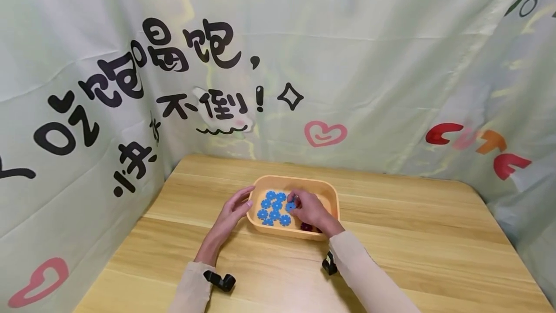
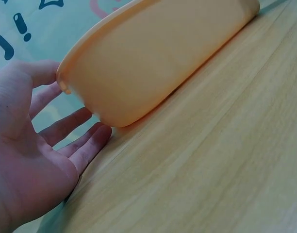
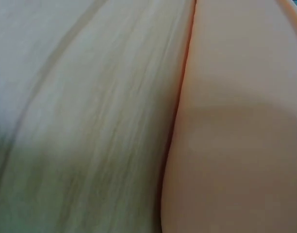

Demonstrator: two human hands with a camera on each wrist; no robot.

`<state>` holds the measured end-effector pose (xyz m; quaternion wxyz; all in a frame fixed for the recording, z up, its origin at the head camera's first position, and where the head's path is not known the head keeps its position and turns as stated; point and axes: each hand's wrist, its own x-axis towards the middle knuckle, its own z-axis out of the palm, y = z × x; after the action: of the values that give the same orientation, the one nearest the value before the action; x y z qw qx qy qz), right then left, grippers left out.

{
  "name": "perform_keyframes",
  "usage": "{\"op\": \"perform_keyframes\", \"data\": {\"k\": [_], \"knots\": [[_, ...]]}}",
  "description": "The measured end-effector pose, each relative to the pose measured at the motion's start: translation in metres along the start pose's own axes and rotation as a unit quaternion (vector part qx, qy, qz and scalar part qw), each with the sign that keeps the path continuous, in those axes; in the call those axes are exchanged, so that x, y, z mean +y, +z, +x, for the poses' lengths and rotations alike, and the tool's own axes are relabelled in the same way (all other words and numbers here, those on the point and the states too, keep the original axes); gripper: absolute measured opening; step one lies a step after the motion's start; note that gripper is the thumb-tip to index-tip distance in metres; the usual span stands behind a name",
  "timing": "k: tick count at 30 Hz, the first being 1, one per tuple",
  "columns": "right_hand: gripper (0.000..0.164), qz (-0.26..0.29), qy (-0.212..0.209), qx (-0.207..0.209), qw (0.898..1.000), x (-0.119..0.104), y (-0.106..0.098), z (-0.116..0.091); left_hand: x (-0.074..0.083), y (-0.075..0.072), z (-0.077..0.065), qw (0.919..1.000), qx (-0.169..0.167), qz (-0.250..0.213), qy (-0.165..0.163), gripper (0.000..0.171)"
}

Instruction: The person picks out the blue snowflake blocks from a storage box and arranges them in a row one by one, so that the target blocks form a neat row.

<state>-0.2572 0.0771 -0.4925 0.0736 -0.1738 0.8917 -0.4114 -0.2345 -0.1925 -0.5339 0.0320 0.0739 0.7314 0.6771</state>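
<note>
Pale sleeve (image 1: 369, 274), right hand (image 1: 312, 210) beyond, blue notched disc (image 1: 290, 206) at its fingertips.

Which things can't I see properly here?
Head view: how many red pieces there are; the right hand and the tray partly hide them.
Left wrist view: the blue pieces, hidden by the tray; part of the tray, cut off by the top edge.
Right wrist view: the right hand, outside the frame.
</note>
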Motion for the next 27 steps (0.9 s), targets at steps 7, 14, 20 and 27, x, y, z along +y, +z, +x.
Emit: {"op": "perform_keyframes", "data": {"k": [7,14,20,27], "knots": [[0.013,0.039,0.004,0.005,0.999,0.002,-0.005,-0.001,0.001,0.002,0.000,1.0000,0.004,0.004,-0.001,0.045],[0.012,0.060,0.017,0.030,0.998,-0.003,-0.014,-0.007,0.000,0.001,-0.001,0.9999,0.004,0.011,0.003,0.047],[0.011,0.077,0.007,0.056,0.995,-0.006,-0.024,-0.014,0.000,0.000,0.000,0.9998,0.008,0.014,0.008,0.045],[0.015,0.086,0.001,0.087,0.992,-0.008,-0.036,-0.027,-0.001,0.001,0.001,0.9999,0.002,0.012,0.005,0.044]]}}
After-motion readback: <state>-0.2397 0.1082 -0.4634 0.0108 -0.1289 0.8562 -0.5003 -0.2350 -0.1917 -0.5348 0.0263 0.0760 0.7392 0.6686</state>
